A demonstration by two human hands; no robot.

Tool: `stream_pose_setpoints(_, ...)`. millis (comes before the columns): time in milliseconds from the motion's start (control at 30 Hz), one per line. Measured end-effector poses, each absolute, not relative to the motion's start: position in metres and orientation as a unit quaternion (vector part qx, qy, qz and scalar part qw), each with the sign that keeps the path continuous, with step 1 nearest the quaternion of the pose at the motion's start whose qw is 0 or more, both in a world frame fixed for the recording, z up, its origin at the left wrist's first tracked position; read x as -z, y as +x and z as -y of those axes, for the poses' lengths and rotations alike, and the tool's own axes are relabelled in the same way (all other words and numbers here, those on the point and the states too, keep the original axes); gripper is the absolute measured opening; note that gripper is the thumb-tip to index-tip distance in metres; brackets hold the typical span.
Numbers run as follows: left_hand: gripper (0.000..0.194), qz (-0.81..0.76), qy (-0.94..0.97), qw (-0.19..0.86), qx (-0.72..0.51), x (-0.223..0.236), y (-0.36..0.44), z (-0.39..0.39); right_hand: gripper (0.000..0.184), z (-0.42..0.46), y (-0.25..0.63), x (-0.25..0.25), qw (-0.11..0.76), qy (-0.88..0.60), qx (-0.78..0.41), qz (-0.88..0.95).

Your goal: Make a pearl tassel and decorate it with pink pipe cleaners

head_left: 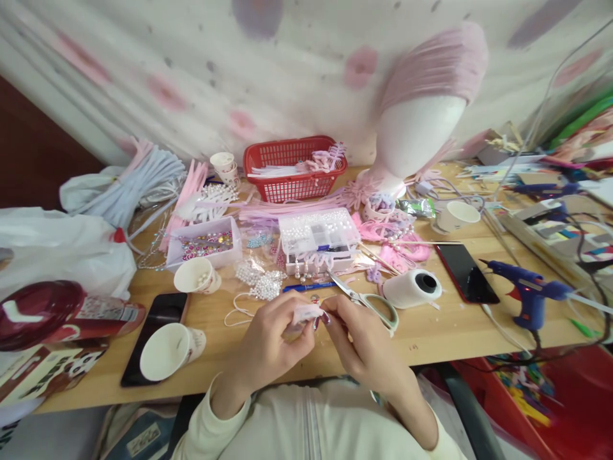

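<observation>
My left hand (265, 342) and my right hand (361, 338) meet over the near edge of the wooden table (445, 332). Both pinch a small pale pink craft piece (306, 313) between their fingertips; its exact shape is blurred. Green-handled scissors (371, 300) lie just beyond my right hand. A blue pen (306, 287) lies just past the fingers. A white roll (412, 287) rests on its side to the right of the scissors.
A bead organiser box (318, 233), red basket (292, 166), foam mannequin head with pink strips (421, 121), blue glue gun (527, 294), two phones (467, 271) (153, 332), paper cups (170, 348) and white plastic bags (57, 246) crowd the table.
</observation>
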State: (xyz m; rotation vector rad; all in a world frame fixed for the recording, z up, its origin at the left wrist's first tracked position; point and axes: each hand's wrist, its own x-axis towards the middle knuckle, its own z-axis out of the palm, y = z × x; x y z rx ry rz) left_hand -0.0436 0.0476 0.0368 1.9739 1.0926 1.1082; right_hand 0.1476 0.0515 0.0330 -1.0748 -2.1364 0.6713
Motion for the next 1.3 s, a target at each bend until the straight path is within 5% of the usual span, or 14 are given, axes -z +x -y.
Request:
stream_pose_setpoints(200, 0.012, -0.464, 0.680, 0.407, -0.396, -0.036, -0.040, -0.049, 0.013, -0.049, 0.145, -0.027, 0.358, -0.416, -0.205, 0.811)
stream_pose_setpoints(400, 0.018, -0.461, 0.576, 0.547, -0.396, -0.026, -0.043, -0.050, 0.018, -0.050, 0.137, -0.017, 0.444, -0.385, -0.512, 0.627)
stream_pose_setpoints(600, 0.017, -0.421, 0.555, 0.567, -0.439, -0.019, -0.040, -0.053, 0.032, -0.055, 0.128, -0.012, 0.444, -0.302, -0.741, 0.405)
stream_pose_setpoints(833, 0.027, -0.467, 0.539, 0.317, -0.625, -0.004, -0.032, -0.058, 0.035, -0.060, 0.123, -0.011, 0.490, -0.352, -0.738, 0.302)
stream_pose_setpoints(1300, 0.021, -0.431, 0.792, -0.039, -0.430, -0.020, -0.029, -0.063, 0.031, -0.063, 0.119, -0.007, 0.504, -0.432, -0.669, 0.334)
